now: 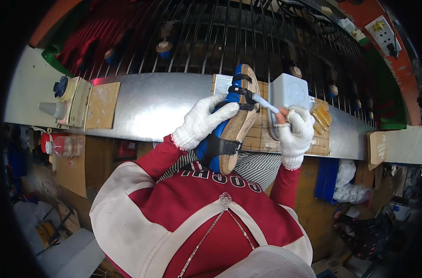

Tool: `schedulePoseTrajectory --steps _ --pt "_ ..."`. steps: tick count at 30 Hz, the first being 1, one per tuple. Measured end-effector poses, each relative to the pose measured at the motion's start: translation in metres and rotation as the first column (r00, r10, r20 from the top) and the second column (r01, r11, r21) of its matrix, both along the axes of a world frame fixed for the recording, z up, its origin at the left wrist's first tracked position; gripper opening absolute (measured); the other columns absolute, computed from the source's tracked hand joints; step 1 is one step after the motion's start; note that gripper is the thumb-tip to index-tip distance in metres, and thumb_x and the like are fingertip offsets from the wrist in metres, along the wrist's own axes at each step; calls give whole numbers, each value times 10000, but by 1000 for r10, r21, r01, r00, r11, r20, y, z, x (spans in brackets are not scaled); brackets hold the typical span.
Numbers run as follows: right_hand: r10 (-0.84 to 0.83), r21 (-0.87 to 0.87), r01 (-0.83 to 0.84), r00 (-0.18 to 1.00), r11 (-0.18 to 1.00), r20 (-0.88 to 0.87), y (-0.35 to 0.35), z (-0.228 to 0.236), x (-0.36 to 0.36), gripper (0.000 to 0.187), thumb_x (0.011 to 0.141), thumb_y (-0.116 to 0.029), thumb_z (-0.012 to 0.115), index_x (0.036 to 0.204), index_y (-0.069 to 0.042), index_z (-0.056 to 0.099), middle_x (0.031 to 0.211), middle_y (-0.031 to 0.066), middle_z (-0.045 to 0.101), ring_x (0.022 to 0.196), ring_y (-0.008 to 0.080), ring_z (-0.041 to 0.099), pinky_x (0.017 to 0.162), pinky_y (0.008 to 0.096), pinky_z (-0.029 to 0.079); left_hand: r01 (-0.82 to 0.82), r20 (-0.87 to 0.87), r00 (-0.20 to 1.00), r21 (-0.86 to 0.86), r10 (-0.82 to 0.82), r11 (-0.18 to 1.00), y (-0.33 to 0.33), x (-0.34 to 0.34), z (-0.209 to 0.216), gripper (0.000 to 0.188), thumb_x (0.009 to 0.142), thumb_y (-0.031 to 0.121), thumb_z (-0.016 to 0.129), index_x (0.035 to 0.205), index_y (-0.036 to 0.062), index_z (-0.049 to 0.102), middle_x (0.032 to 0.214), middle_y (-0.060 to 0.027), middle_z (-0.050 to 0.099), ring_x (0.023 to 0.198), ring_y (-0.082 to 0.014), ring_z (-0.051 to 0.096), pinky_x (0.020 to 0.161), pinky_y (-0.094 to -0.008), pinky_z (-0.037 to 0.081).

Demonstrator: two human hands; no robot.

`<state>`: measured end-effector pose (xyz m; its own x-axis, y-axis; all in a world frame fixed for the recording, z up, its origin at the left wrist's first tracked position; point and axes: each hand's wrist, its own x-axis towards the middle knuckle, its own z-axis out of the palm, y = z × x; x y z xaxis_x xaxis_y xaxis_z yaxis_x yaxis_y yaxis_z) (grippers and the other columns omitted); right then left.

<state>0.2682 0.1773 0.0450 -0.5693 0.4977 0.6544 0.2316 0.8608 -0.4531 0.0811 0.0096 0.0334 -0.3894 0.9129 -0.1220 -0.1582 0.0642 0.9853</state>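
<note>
In my left hand [202,116], which wears a white knit glove, is a sandal [237,130] with a cork-coloured sole and black straps, fitted on a blue shoe last [214,166]. It stands tilted on its side, sole edge facing right, above the near edge of the bench. My right hand [296,132], gloved with bare fingertips showing, pinches a slim pale brush [266,104]. The brush's tip meets the sandal near a black strap at the upper sole edge; its bristles cannot be made out. Just beyond my right hand is a pale plastic container [289,90].
A metal bench [148,99] spans the front, with a gridded board [262,139] and a yellowish block [321,118] on it. Behind runs a rack of metal rods [206,41] carrying several shoes on lasts. A cone-shaped nozzle [53,110] sits at left; a blue crate [326,180] is below right.
</note>
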Motion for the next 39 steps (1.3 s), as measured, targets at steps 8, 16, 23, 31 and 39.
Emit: schedulePoseTrajectory --steps 8,16,23,31,39 --pt "-45 66 44 999 997 12 -2 -4 17 165 752 -173 842 870 -86 765 875 45 659 826 229 565 766 357 405 35 156 987 -40 -28 999 0 12 13 537 1026 364 579 1375 -42 536 1229 -94 640 1110 -113 587 986 -276 475" --pt "-138 161 139 990 977 -21 -3 3 22 181 755 -176 847 894 -88 772 907 57 669 861 227 561 785 355 411 26 48 999 -48 -24 999 3 20 11 552 1016 376 597 1367 -46 540 1217 -101 645 1101 -117 595 970 -278 492" --pt "-85 17 85 996 996 18 -8 -8 28 172 742 -163 846 876 -89 768 919 53 670 869 226 573 787 359 411 4 129 992 -31 0 1000 4 19 8 536 1020 385 587 1323 -57 559 1177 -97 653 1051 -104 611 927 -264 511" --pt "-26 108 26 1000 994 -3 -6 -13 35 175 724 -162 849 851 -85 756 918 59 671 870 231 582 791 361 418 -19 303 953 19 12 1000 6 29 9 540 1038 397 548 1334 -55 537 1196 -115 654 1072 -124 627 930 -273 517" --pt "-82 -275 74 997 959 -15 -9 -27 26 188 842 -214 785 908 -40 759 849 73 640 788 229 583 720 351 436 -112 326 941 45 91 993 5 36 0 559 1037 420 547 1344 -47 535 1224 -115 650 1083 -135 626 955 -285 508"
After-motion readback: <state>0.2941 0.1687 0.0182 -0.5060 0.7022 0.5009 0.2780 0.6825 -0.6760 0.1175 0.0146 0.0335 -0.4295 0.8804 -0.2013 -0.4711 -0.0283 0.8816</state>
